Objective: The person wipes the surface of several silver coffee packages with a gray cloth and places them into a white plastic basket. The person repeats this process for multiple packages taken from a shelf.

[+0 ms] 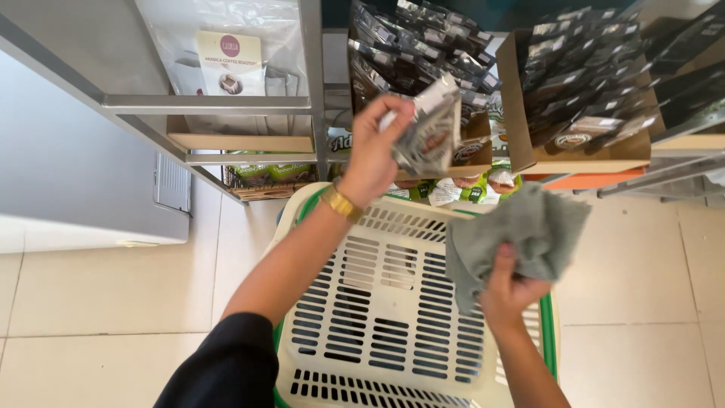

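**Hands working a packet and a cloth at the shelves**

Left hand [371, 155] is pinching a small packet [429, 130], lifting it clear of the shelf boxes [581, 155]. Right hand [507, 291] is clenching a grey cloth [521, 234], bunching it up beside the packet. Both are hovering above a cream basket [393, 302] standing below the metal shelves [226, 102].

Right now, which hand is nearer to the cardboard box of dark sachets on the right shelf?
Right. The right hand, holding a grey cloth, is below the cardboard box. The left hand, holding a sachet, is farther to its left.
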